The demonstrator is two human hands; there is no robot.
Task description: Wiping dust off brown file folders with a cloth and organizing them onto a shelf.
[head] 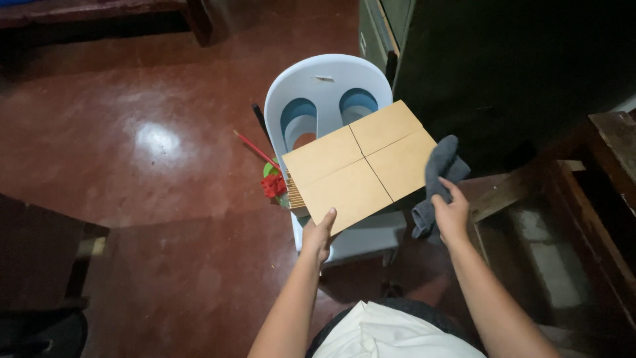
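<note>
My left hand (320,235) grips the near edge of a flat tan wooden board (361,164) with a cross-shaped groove that splits it into quarters. The board is held tilted above a light blue plastic chair (328,85). At the board's right edge, my right hand (450,213) is closed on a dark grey cloth (437,171), which hangs down past the hand.
A red flower (273,185), a thin red stick (255,150) and a bundle of pale sticks (295,192) poke out under the board's left side. A dark cabinet (503,59) stands behind the chair, wooden furniture (599,192) at right, shiny red floor (132,146) at left.
</note>
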